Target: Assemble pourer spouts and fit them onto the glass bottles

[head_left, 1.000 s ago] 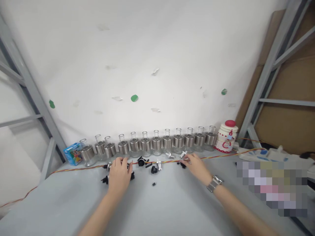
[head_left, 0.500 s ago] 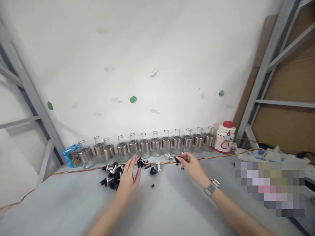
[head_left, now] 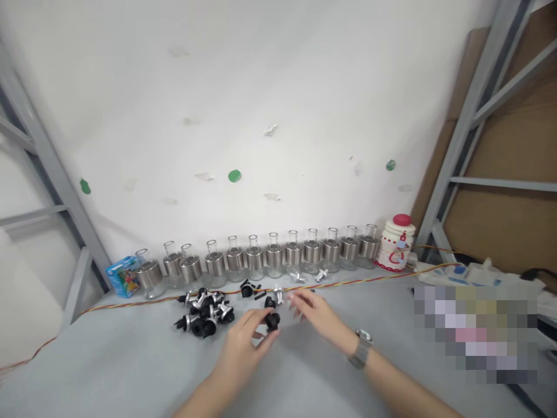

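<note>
My left hand (head_left: 246, 339) pinches a black plastic stopper part (head_left: 272, 321) between thumb and fingers, just above the table. To its right, my right hand (head_left: 317, 316) has its fingers loosely bent and apart, with nothing visible in them. Close to those fingertips lies a silver pour spout (head_left: 279, 295). Another black stopper part (head_left: 270, 302) is right behind the held one. Left of my left hand is a pile of silver-and-black pourers (head_left: 206, 310). A black round cap (head_left: 246, 290) and small black tubes (head_left: 260, 295) lie farther back.
Glass bottles with steel sleeves (head_left: 274, 253) stand along the wall. Two more silver spouts (head_left: 298, 278) lie before them. A twisted red-and-yellow cord (head_left: 348, 283) crosses the table. A blue box (head_left: 124, 277) stands left, a white jar with red lid (head_left: 395, 244) right.
My left hand has moved right and toward me and now grips a black stopper part. My right hand has moved left; the black piece it held is no longer in it.
</note>
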Demonstrator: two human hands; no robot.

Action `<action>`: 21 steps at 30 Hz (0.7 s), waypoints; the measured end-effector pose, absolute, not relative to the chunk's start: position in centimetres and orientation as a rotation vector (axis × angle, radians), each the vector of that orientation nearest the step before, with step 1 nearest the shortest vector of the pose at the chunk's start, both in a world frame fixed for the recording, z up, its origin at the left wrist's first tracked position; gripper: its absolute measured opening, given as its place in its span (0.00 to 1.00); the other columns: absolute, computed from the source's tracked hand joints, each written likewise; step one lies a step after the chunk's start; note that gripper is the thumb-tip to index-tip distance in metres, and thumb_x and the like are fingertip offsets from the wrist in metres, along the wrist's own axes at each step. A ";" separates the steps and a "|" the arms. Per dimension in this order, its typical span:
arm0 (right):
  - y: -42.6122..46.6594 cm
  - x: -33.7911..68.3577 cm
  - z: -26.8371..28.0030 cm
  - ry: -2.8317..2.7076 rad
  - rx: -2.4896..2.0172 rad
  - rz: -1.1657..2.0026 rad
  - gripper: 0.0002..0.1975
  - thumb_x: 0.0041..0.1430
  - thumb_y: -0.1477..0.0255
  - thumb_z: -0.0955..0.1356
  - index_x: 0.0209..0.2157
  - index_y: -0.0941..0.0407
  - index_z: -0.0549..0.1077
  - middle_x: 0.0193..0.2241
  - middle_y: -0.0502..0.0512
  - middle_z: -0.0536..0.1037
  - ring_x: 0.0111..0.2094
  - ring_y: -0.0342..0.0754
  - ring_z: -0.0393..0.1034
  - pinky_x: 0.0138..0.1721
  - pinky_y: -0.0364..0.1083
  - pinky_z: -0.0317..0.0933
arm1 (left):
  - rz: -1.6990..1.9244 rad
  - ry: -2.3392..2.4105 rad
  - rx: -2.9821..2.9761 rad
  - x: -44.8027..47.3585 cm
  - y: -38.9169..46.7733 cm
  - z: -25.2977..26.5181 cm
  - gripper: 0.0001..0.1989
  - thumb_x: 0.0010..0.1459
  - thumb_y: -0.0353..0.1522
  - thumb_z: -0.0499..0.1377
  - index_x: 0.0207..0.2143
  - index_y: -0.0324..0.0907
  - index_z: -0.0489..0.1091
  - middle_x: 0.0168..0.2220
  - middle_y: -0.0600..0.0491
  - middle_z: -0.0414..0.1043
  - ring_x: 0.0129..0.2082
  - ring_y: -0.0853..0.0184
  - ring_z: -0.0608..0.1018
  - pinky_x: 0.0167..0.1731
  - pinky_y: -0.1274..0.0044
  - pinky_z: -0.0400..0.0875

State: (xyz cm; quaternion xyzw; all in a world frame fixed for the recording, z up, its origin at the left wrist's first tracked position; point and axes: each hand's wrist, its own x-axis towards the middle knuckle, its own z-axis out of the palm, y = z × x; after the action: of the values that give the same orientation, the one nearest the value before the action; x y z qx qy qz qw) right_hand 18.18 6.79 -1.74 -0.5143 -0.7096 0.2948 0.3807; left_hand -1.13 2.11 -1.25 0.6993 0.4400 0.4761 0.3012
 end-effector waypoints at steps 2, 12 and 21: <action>8.5 20.7 -2.0 -1.778 -1.405 0.534 0.15 0.58 0.67 0.57 0.44 0.56 0.67 0.44 0.61 0.68 0.46 0.54 0.61 0.46 0.52 0.53 | 1.266 1.174 1.760 -0.9 2.1 -1.0 0.16 0.47 0.35 0.60 0.41 0.48 0.71 0.39 0.49 0.69 0.35 0.63 0.73 0.27 0.77 0.74; 12.5 26.4 -4.4 -1.813 -1.649 0.163 0.13 0.53 0.74 0.61 0.40 0.54 0.69 0.41 0.58 0.72 0.44 0.56 0.59 0.44 0.53 0.47 | 1.248 1.034 1.112 -0.3 2.9 -0.7 0.16 0.44 0.39 0.62 0.34 0.39 0.69 0.39 0.49 0.67 0.36 0.62 0.74 0.34 0.68 0.74; 12.3 25.8 -3.2 -1.709 -1.492 0.304 0.18 0.49 0.76 0.63 0.45 0.57 0.65 0.36 0.58 0.72 0.42 0.54 0.63 0.46 0.53 0.50 | 1.193 1.044 0.920 -0.4 3.2 0.2 0.22 0.41 0.40 0.63 0.38 0.37 0.68 0.26 0.54 0.68 0.24 0.68 0.75 0.27 0.74 0.71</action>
State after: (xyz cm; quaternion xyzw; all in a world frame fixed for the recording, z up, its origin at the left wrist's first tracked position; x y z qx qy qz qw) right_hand 25.82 12.31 -3.19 -0.5935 -0.6798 0.1208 0.4136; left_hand -0.44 3.21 0.20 0.3981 0.4521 0.5163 0.6088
